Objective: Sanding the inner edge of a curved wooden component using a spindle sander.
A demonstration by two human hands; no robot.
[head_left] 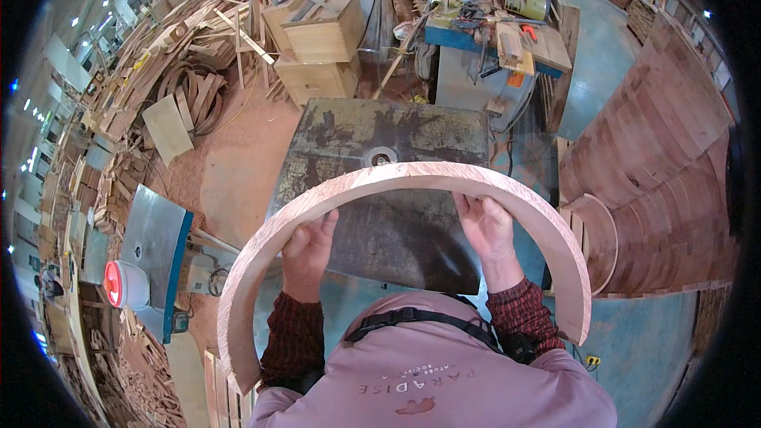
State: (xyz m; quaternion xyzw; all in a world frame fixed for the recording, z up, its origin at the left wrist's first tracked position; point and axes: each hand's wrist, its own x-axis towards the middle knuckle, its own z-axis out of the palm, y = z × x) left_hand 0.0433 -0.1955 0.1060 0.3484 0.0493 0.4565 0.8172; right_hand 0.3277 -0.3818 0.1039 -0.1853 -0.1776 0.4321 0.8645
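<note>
A large half-round wooden piece (412,174), pale and rough-cut along its upper edge, arches across in front of my body. My left hand (309,252) grips its inner side left of the middle, and some of the fingers are hidden by the wood. On the right half, my right hand (487,228) holds the inner side in the same way. Behind and below the arch lies a worn metal machine table (349,131). A round fitting with a spindle (382,157) sits in that table, just beyond the top of the curve.
Stacked curved wooden panels (650,111) stand at the right. At the left are a blue-edged metal table (151,246) and a white tub with a red lid (127,284). Wooden cabinets (321,32), a cluttered workbench (483,40) and piles of offcuts (190,51) lie farther back.
</note>
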